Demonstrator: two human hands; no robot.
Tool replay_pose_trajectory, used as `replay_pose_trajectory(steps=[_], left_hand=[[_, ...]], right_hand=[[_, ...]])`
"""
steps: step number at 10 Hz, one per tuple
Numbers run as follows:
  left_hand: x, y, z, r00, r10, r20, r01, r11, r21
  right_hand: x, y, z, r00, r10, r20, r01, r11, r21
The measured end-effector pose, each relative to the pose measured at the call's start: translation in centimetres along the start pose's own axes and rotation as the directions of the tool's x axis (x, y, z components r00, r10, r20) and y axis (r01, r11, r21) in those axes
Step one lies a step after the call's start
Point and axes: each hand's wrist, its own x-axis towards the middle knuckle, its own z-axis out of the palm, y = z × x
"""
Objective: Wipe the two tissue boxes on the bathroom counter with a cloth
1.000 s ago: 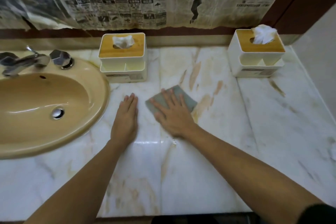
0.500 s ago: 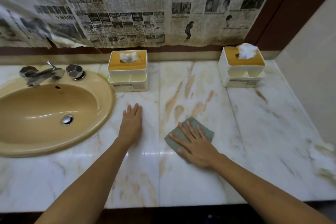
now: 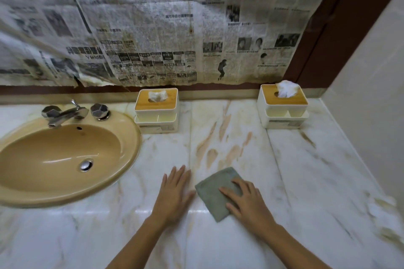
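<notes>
A pale marble counter with rust-coloured veins and stains fills the lower half of the view, its seams running toward 12 o'clock. Behind it, from 10 to 1 o'clock, yellowed newspaper hangs over the back wall with a torn lower edge. A dark red-brown frame rises at 1 o'clock, and a plain cream side wall closes the counter at 3 o'clock. A tan oval sink is set into the counter at 9 o'clock, with a chrome faucet at its back rim and a metal drain in the basin. The left tissue box, white with a wooden lid and a tissue poking up, stands at 12 o'clock just beside the sink rim. The right tissue box, of the same kind, stands at 2 o'clock in the back corner, well apart from the first. The grey-green cloth lies flat on the counter at 6 o'clock, with bare marble between it and both boxes. The right hand presses on the cloth with fingers spread and straight. The left hand rests flat on the marble just beside the cloth, at its 9 o'clock, fingers straight and holding nothing. A whitish flaky patch at 4 o'clock is too blurred to identify.
</notes>
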Motion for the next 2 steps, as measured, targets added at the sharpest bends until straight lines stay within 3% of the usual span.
replay_pose_trajectory(steps=[1,2], left_hand=[[-1.1,-0.6,0.6,1.0,-0.02,0.024,0.02,1.0,0.015],[-2.8,-2.0,1.6,0.999,0.014,-0.029,-0.014,1.0,0.008]], right_hand=[[-0.5,0.4,-0.1,0.999,0.041,-0.019,-0.039,0.995,0.096],[-2.4,1.6,-0.2,0.974,0.045,-0.221,0.012,0.968,0.25]])
